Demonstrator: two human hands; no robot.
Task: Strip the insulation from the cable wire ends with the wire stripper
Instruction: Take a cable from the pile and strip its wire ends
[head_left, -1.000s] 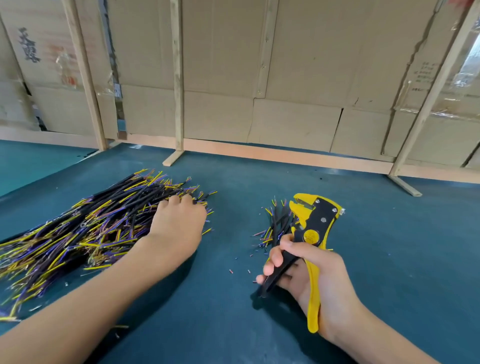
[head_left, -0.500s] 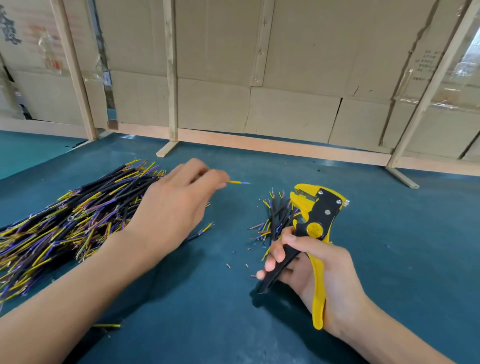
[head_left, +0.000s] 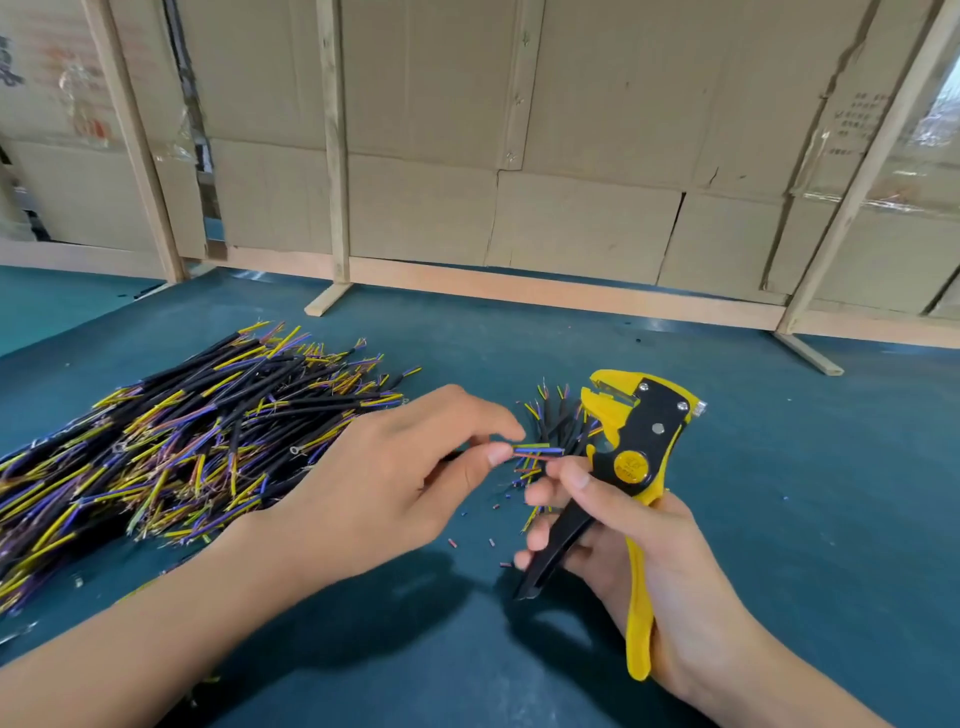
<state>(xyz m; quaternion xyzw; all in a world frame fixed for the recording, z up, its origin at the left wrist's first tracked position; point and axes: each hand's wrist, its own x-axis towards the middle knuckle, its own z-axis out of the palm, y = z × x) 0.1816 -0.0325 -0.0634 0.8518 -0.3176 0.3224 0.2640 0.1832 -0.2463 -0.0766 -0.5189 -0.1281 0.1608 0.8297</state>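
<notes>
Left hand (head_left: 395, 483) pinches a cable (head_left: 537, 450); right hand (head_left: 634, 551) grips the wire stripper (head_left: 631, 462) — handles apart.

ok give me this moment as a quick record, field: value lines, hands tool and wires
left hand: pinches one cable piece by thumb and forefinger, wire ends pointing toward the tool
right hand: holds the wire stripper by its handles, head up
big wire pile: on the green table, left of the hands
small wire pile: behind the stripper head
insulation scraps: scattered between the hands
stripping: cable not yet in the stripper
</notes>
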